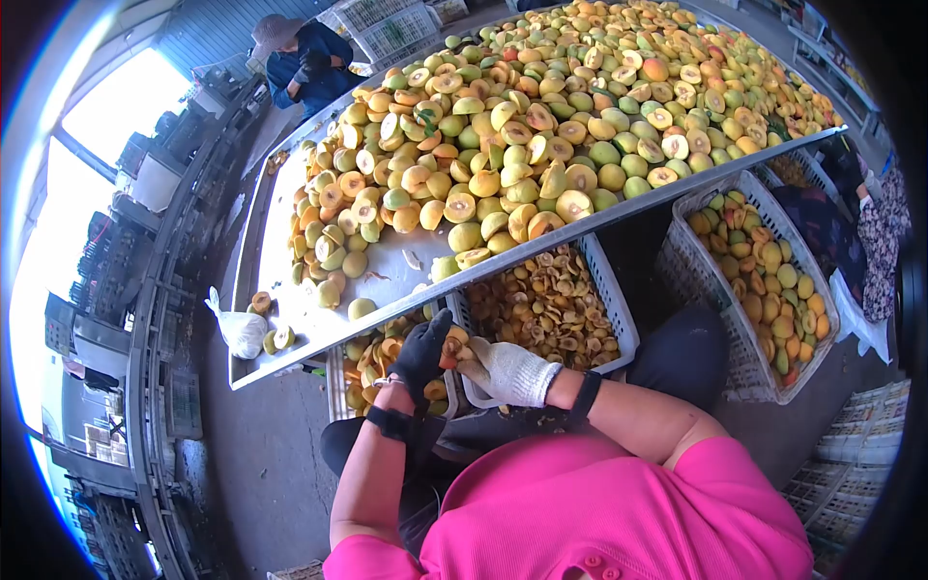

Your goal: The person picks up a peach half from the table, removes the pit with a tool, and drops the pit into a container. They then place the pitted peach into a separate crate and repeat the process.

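My left hand [420, 358], in a black glove, is closed around a piece of cut yellow-orange stone fruit [451, 345], peach or apricot by its look. My right hand [512, 373], in a white knitted glove, has its fingers bent and pressed against the same piece; whether it also holds a small tool is hidden. Both hands meet in front of my lap, above two crates. Under the right hand, one crate [619, 333] holds thin cut fruit pieces [546, 300]. Below the left hand stands another crate [338, 387] with fruit halves [372, 362].
A metal-edged table [290, 333] heaped with whole and halved fruit [522, 135] slopes across ahead. On its near left corner lies a white plastic bag [240, 327]. A crate of fruit [764, 280] stands at right. One person [304, 58] works at the far left, another [875, 242] at right.
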`<state>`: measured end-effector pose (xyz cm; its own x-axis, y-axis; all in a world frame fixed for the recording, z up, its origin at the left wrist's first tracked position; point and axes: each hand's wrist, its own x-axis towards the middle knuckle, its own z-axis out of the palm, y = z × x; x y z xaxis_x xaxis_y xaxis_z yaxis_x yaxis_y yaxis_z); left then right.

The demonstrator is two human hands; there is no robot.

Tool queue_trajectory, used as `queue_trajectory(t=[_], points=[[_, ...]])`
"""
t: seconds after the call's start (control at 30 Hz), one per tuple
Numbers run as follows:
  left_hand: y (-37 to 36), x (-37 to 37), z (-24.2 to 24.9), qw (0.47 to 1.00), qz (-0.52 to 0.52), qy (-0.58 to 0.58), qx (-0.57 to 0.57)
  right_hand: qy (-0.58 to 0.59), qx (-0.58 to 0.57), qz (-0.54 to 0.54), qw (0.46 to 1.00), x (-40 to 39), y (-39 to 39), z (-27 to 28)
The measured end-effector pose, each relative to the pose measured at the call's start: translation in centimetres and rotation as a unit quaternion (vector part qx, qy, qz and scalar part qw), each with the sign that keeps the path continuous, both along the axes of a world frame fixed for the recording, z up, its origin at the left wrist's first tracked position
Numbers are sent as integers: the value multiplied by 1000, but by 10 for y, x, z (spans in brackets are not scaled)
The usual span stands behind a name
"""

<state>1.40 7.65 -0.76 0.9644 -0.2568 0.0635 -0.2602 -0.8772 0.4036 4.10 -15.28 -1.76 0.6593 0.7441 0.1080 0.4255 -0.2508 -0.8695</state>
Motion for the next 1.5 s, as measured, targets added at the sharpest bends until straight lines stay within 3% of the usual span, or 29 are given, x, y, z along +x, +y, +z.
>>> queue_trajectory(t=[0.1, 0.2, 0.3, 0.4, 0.47, 0.57, 0.63, 0.67, 0.73, 0.77, 0.87, 0.97, 1.03, 1.07, 1.17, 1.2, 1.3, 1.33, 1.4, 1.5], points=[[9, 5, -1, 995, -15, 52, 85, 14, 20, 16, 1000, -1, -2, 7], [-2, 3, -4, 997, 50, 14, -57, 41, 88, -2, 995, 2, 0, 7], [-24, -1, 1, 984, 108, -17, -139, 147, 144, 0, 979, 1, 0, 10], [-16, -1, -6, 991, 89, -45, -90, 54, 172, 5, 984, 6, 5, -2], [-6, 0, -15, 996, 60, -60, -37, 31, 95, -1, 995, 7, 0, -2], [-18, 14, 23, 984, 105, 134, -46, 8, 5, 37, 999, 3, -6, 15], [-55, 18, 84, 929, 167, 327, 41, -22, -46, 103, 993, -3, -12, 26], [-52, 15, 78, 939, 157, 303, 52, -53, 5, 115, 992, -5, -2, -7], [-16, 9, 31, 979, 93, 182, -2, 69, 33, 62, 995, -8, -3, 5], [-23, 8, 34, 969, 127, 182, -110, 131, 46, 35, 990, -10, -4, 13], [-40, 0, 29, 861, 197, 127, -452, 187, 69, 24, 980, -2, -5, 25], [-78, -12, 24, 872, 150, -71, -461, 265, 108, 73, 955, -2, 0, 18], [-88, -10, 14, 767, 192, -62, -609, 443, 68, 85, 890, -2, -10, 39], [-79, -8, 15, 626, 208, 49, -750, 496, 104, 100, 856, -5, -12, 39], [-80, -10, 34, 609, 156, 98, -771, 558, 53, 175, 810, 9, -20, 35], [-83, -9, 39, 643, 157, 89, -744, 523, 25, 159, 837, 8, -21, 41], [-77, -8, 40, 812, 180, 63, -552, 402, -3, 142, 904, -1, -24, 51], [-76, -8, 41, 826, 161, 73, -535, 503, 10, 164, 848, 1, -19, 36], [-73, -12, 44, 851, 127, 91, -502, 561, 30, 189, 805, -1, -24, 36], [-72, -16, 38, 803, 130, 118, -569, 684, 76, 215, 693, -6, -23, 30]])
